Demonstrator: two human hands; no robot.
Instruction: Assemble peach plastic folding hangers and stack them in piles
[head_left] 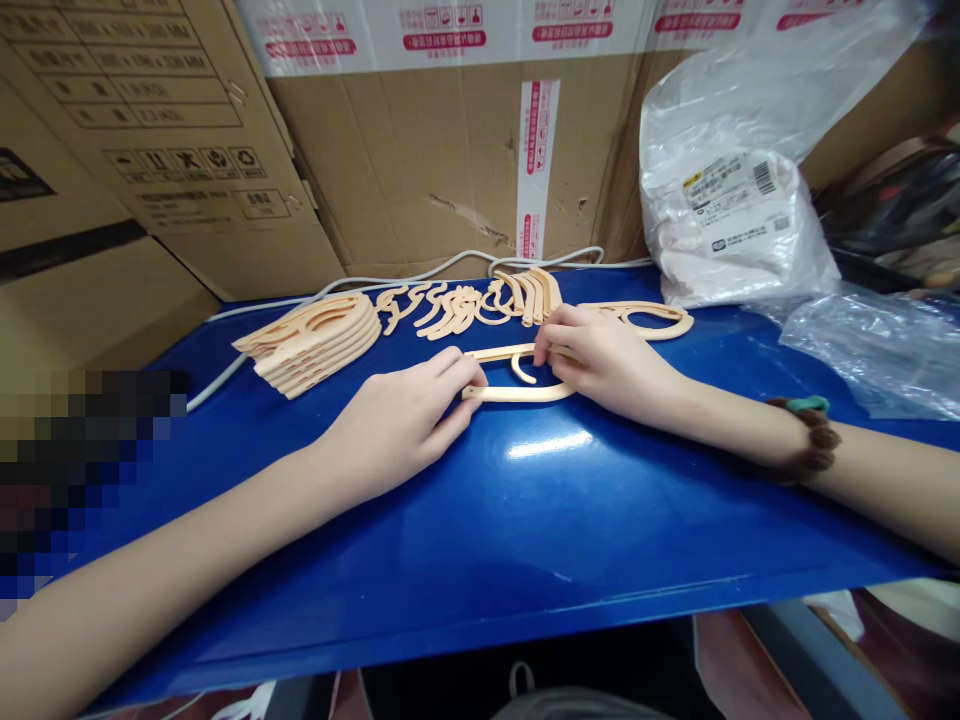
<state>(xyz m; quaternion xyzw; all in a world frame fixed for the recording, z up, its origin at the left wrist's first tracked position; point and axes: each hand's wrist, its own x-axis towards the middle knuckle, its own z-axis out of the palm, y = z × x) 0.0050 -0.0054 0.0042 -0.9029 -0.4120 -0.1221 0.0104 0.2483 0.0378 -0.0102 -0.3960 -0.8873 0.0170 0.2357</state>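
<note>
Both hands are closed on a beige plastic hanger piece (517, 395), a long narrow loop lying just above the blue tabletop. My left hand (409, 415) pinches its left end between thumb and fingers. Around its right part bend the fingers of my right hand (604, 360), hiding that end. A small curved hook (523, 371) shows inside the loop, near the right fingertips; whether it is attached I cannot tell. Another looped hanger piece (679, 322) lies behind my right hand.
A stack of beige hanger pieces (322, 345) lies at left. Loose hooks (450, 312) and curved strips (540, 297) lie behind my hands on the blue table (525, 520). A white cable (427, 268) runs along cardboard boxes (420, 170). A plastic bag (735, 220) stands at right.
</note>
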